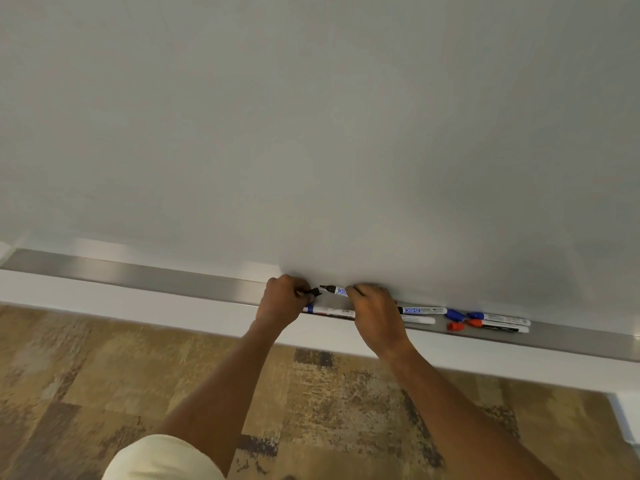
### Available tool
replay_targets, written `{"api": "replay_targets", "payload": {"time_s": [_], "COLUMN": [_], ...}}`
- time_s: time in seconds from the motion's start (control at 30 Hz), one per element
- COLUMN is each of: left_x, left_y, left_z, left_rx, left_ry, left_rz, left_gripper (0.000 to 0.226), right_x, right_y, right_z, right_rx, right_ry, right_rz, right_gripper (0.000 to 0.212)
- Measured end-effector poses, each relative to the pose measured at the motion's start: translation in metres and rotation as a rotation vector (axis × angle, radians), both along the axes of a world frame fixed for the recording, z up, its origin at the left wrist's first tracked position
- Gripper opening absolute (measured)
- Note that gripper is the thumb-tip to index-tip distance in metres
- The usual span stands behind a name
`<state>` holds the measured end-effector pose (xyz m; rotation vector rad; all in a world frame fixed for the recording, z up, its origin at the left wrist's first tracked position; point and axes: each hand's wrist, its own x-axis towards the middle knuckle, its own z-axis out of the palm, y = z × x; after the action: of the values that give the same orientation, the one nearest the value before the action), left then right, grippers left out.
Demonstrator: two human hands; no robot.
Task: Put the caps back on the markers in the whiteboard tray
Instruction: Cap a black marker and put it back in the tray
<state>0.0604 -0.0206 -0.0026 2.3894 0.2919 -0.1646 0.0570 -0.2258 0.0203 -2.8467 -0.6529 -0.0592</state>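
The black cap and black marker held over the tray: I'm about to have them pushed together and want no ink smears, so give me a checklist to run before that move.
1. Black cap gripped in the left hand: ok.
2. Black marker gripped in the right hand: ok.
3. Tip faces the cap: ok.
4. Cap opening turned toward the tip: cannot tell, too small.
5. Cap and tip on one line: not ok, the cap sits slightly lower.
6. Gap between them free of fingers: ok.
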Motion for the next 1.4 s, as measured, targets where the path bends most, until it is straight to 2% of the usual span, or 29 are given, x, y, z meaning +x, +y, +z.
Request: {"api": "replay_targets", "payload": {"time_s": [0.13, 0.23, 0.33, 0.43, 0.63, 0.8, 1.2, 1.4], "left_x": [-0.011, -0.019, -0.024, -0.029, -0.05, -0.064, -0.075, -0.078], "left_y": [0.011, 0.025, 0.036, 0.036, 0.011, -0.006, -0.009, -0.02], "left_z": [0.027, 0.061, 0.106, 0.144, 0.183, 0.19, 0.187, 0.18], "left_rx": [-0.244, -0.505, -0.786, -0.958, -1.093, -1.152, -1.074, -1.179], "left_ry": [-0.072, -0.144, -0.219, -0.24, -0.278, -0.3, -0.308, -0.274], "left_rz": [0.088, 0.147, 0.117, 0.081, 0.057, 0.141, 0.043, 0.075], "left_gripper": [0.009, 0.015, 0.025, 0.034, 0.04, 0.042, 0.035, 0.034], "right_x": [-0.005, -0.009, -0.012, -0.015, -0.034, -0.043, -0.052, -0.054], "right_y": [-0.013, -0.026, -0.037, -0.046, -0.054, -0.061, -0.062, -0.053], "right_z": [0.031, 0.069, 0.114, 0.16, 0.202, 0.192, 0.189, 0.183], "right_rx": [0.082, 0.151, 0.198, 0.25, 0.327, 0.42, 0.454, 0.469], "right_ry": [-0.072, -0.121, -0.205, -0.274, -0.258, -0.183, -0.138, -0.094], "right_rz": [0.089, 0.164, 0.21, 0.23, 0.195, 0.171, 0.235, 0.224], "right_gripper": [0.044, 0.04, 0.034, 0.027, 0.026, 0.027, 0.026, 0.027]}}
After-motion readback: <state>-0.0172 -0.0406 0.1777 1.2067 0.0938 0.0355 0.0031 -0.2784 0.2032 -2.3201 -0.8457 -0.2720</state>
